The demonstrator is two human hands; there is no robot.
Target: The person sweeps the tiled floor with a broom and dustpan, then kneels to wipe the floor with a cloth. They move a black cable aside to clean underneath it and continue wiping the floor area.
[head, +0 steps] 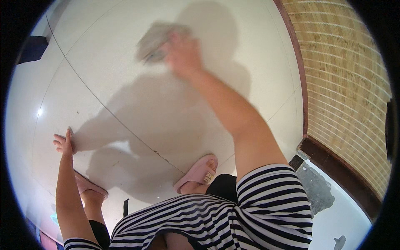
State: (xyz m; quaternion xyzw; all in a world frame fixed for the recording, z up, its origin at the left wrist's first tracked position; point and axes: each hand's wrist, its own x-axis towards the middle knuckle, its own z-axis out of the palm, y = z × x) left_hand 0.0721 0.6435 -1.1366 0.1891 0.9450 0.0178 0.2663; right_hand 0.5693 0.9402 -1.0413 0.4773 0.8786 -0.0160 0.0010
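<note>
My right hand [186,56] is blurred over the pale tiled floor [103,65]. It grips a greyish, flat cloth-like thing [150,39], too smeared to name exactly. Off to the left, my left hand [64,143] has its fingers spread and holds nothing. It is low by the floor, and I cannot tell whether the palm touches it. Below my hands are the pink slippers on my feet: the right slipper [198,170] shows most of its side, while my left forearm partly covers the left slipper [93,186].
A bamboo-slat mat [337,62] with a reddish-brown edge fills the right side. Below it, a dark brown board [340,175] adjoins a white wall with a grey peeled patch [315,187]. A dark block-like object [34,48] stands at upper left. Small specks dot the floor.
</note>
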